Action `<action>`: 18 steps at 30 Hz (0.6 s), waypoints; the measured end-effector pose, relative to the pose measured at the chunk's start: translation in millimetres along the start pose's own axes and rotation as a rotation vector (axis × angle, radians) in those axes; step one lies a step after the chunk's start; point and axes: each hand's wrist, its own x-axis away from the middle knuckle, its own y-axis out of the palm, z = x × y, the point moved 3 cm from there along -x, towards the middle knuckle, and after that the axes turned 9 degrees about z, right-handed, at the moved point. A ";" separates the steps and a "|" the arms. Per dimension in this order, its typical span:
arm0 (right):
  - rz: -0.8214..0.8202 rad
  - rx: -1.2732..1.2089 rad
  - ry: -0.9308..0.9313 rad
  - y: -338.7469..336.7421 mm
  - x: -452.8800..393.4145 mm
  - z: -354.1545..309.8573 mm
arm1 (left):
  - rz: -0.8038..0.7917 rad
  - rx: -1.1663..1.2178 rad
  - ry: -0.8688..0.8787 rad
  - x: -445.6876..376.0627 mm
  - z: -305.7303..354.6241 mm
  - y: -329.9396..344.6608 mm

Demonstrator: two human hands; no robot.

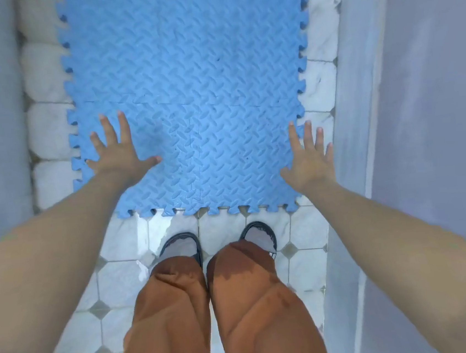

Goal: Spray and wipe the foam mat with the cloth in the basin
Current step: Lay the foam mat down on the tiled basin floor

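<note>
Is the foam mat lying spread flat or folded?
Spread flat. The foam mat lies open on the tiled floor, its toothed edges showing on three sides, no fold or curl visible; its far edge is out of frame.

Floor was white octagonal tile w/ small grey diamond insets at the corners, glossy, reflecting light nr the mat's front edge. Blue foam mat lay flat on it, made of interlocking puzzle-edge pieces, embossed leaf-like texture on top, a few dark specks on the surface. Mat covered most of the floor width; strips of bare tile showed on its left & right sides and in front. Two dark slippers w/ light socks stood on the tile just in front of the mat's toothed front edge, not touching it. Pale walls bordered the floor left & right.
</note>
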 end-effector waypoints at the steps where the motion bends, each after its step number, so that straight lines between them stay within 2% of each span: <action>1: 0.042 -0.044 0.012 -35.9 7.4 -1.9 | 0.042 0.003 0.044 16.9 15.7 -25.4; 2: 0.110 -0.099 0.019 -79.0 14.2 -4.0 | 0.108 -0.001 0.126 36.3 35.2 -54.7; 5: 0.339 -0.296 -0.006 -215.9 35.9 -17.6 | 0.372 0.007 0.527 100.6 101.1 -150.6; 8: 0.708 -0.428 -0.065 -374.6 63.3 -26.0 | 0.557 0.130 0.788 157.2 167.4 -277.4; 9: 0.815 -0.485 -0.073 -421.0 75.0 -30.8 | 0.641 0.165 0.818 172.6 180.7 -322.0; 11: 1.040 -0.614 -0.129 -526.0 108.0 -48.4 | 0.926 0.274 0.869 197.4 188.2 -436.9; 13: 1.220 -0.658 -0.182 -621.9 160.1 -134.7 | 1.098 0.402 0.853 208.1 109.9 -564.8; 14: 1.295 -0.682 -0.212 -655.7 176.6 -144.2 | 1.180 0.391 0.838 212.7 104.0 -605.4; 18: 1.394 -0.818 -0.309 -780.5 190.8 -159.0 | 1.274 0.311 0.797 210.2 112.9 -739.8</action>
